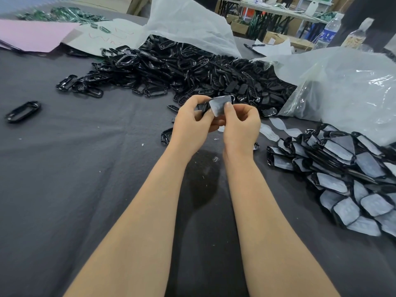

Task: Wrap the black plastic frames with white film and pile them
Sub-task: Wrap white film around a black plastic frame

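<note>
Head view, above the desk [85, 168]: grips a black frame [205, 107] with the left hand [190, 125], pinches white film [219, 105] over it with the right hand [241, 126], long axis seemingly crosswise between both hands, wrapped pile [347, 179] off right, nearer the right hand.

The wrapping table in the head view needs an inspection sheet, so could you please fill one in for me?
Surface: dark grey cloth over the table, with a darker patch between the forearms.
Job's things: heap of bare black frames far centre; pile of wrapped frames at right; frame in hand with white film on it; loose film pieces.
Clutter: stray frame at left; pink sheet; clear plastic bag.
Grippers: left hand and right hand both pinch the frame in hand.
Cables: nothing seen.
Surroundings: water bottle, far table and carton behind.
</note>
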Motion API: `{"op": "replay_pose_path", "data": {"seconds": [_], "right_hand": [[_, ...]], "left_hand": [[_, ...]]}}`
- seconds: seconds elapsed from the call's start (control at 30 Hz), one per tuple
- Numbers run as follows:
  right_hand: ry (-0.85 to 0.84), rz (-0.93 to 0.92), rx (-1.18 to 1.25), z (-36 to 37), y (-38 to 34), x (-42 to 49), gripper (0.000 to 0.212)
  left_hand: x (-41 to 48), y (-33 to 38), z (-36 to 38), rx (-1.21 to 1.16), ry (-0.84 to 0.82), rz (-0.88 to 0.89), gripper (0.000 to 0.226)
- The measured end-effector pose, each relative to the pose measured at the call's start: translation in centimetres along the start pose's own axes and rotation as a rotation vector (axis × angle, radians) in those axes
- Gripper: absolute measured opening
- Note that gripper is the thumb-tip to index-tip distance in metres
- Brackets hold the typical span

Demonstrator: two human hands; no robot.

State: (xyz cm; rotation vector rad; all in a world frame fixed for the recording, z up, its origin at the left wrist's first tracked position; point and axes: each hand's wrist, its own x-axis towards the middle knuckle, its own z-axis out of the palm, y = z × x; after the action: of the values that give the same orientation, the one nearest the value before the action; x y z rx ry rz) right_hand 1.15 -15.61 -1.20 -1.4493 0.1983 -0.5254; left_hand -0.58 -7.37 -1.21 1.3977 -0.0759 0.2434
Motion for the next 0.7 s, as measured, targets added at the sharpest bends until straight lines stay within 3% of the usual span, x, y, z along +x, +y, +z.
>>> {"op": "replay_pose_path", "data": {"seconds": [0.17, 0.3, 0.7], "right_hand": [[-0.067, 0.181, 0.234, 0.02, -0.48, 0.33, 0.016], [-0.115, 0.243, 0.287, -0.29, -0.72, 0.53, 0.016], [-0.172, 0.156, 0.173, -0.23, -0.82, 0.07, 0.013]], "left_hand": [[-0.03, 0.20, -0.01, -0.019, -0.011, -0.010, 0.018], [0.02, 0.34, 0.22, -0.037, 0.006, -0.046, 0.015], [-0.04, 0.12, -0.32, 0.040, 0.054, -0.013, 0.016]]}}
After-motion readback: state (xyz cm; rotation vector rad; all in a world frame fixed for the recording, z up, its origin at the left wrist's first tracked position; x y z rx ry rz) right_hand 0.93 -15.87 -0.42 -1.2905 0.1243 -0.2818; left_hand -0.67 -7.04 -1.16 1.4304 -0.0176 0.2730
